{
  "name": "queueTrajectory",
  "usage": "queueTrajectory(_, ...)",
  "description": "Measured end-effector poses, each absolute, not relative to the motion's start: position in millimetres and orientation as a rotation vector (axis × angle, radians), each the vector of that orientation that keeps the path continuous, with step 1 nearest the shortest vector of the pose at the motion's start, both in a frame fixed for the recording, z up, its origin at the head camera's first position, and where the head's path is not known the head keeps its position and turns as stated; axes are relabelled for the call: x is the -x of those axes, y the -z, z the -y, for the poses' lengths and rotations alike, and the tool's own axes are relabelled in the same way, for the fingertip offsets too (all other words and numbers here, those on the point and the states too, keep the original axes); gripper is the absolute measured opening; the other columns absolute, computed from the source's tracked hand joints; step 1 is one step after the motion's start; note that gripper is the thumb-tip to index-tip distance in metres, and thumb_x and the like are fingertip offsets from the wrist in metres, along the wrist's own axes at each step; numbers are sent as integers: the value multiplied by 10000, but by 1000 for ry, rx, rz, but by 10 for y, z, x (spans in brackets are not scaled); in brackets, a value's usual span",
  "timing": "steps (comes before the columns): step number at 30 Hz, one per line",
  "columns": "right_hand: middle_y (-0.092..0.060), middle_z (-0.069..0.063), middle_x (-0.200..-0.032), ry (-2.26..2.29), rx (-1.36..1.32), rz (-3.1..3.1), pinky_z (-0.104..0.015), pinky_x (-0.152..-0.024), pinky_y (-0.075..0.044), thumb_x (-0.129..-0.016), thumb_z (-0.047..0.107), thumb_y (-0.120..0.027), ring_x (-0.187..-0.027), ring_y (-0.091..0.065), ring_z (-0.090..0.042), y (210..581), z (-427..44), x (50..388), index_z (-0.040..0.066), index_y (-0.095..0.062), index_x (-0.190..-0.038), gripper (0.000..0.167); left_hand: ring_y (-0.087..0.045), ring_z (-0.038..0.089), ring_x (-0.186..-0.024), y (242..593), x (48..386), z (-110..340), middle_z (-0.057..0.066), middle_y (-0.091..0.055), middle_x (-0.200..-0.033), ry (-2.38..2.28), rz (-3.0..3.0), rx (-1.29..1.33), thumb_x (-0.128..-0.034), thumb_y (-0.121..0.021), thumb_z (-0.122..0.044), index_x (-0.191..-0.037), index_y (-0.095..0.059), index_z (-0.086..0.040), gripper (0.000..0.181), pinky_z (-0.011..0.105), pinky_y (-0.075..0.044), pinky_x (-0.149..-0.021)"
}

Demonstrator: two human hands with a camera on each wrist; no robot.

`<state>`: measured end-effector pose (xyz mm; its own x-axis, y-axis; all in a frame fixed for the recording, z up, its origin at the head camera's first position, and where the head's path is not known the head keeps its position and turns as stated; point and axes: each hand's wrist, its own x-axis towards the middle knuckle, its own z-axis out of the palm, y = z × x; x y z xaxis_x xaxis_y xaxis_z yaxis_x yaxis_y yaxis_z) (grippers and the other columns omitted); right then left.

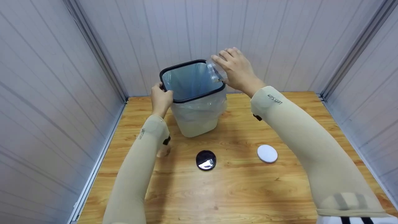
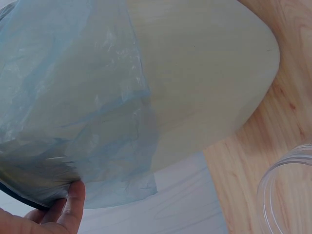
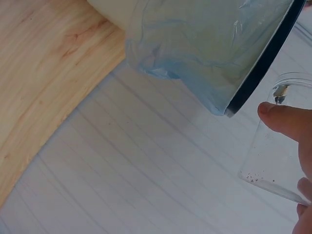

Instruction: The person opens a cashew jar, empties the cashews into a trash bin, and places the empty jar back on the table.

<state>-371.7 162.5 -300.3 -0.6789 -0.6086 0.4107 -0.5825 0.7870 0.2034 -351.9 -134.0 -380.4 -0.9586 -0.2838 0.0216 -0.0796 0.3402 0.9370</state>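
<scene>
A cream trash bin [image 1: 199,126] with a black rim [image 1: 193,98] stands on the wood-grain surface, lined with a thin bluish plastic bag [image 2: 97,112]. My left hand [image 1: 161,100] grips the rim at its left side, fingers on the bag outside. In my right hand [image 1: 233,69] is a clear jar [image 1: 214,73], tipped with its mouth over the bin's right edge. Small dark specks cling near the bottom of this jar [image 3: 265,161] in the right wrist view, and something small sits by its mouth. What lies deep in the bin is hidden.
A second clear jar [image 2: 273,195] stands near my left wrist, mostly hidden by the arm in the head view. A glossy black lid [image 1: 205,160] and a white lid [image 1: 267,153] lie in front of the bin. Pale panel walls [image 1: 174,31] enclose the back and sides.
</scene>
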Motion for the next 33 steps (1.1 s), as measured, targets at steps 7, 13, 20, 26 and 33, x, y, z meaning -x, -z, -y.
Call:
queueTrajectory(7, -595, -207, -1486, 311, -1028, 2343, -534, -1315, -337, -990, -53, -640, -1448, -500, -420, 2989, -1609, 3745, 129, -550, -1530, 577, -493, 311, -1525, 3799, 3509, 1348, 225, -510, -1632, 1672, 2405, -338, -1005, -536, -1, -1634, -410, 40, 642, 385, -462, -1239)
queueTrajectory(13, -596, -192, -1468, 609, -1113, 2121, -489, -1282, -394, -959, -20, -730, -1414, -525, -388, 2984, -1592, 3768, 136, -545, -1490, 583, -498, 309, -1522, 3806, 3515, 1345, 227, -511, -1633, 1676, 2396, -327, -993, -531, 8, -1627, -422, 42, 644, 381, -467, -1235)
queueTrajectory(20, -565, -175, -1499, 855, -1156, 1975, -462, -1280, -392, -971, 90, -791, -1414, -508, -350, 2984, -1566, 3767, 160, -508, -1485, 592, -518, 310, -1500, 3831, 3523, 1339, 233, -532, -1613, 1660, 2395, -318, -991, -533, 7, -1615, -440, 46, 632, 392, -483, -1220)
queueTrajectory(26, -540, -170, -1550, 926, -1182, 1982, -460, -1305, -364, -960, 98, -820, -1472, -482, -353, 2973, -1553, 3757, 165, -485, -1533, 668, -502, 300, -1519, 3824, 3511, 1332, 217, -516, -1634, 1672, 2400, -320, -1007, -532, -11, -1630, -424, 30, 634, 377, -469, -1233)
queueTrajectory(33, -530, -158, -1569, 929, -1185, 1970, -459, -1313, -352, -961, 86, -818, -1498, -473, -343, 2965, -1557, 3754, 187, -472, -1543, 684, -547, 305, -1469, 3830, 3511, 1326, 232, -559, -1583, 1657, 2388, -293, -992, -534, -8, -1591, -466, 49, 606, 392, -490, -1212)
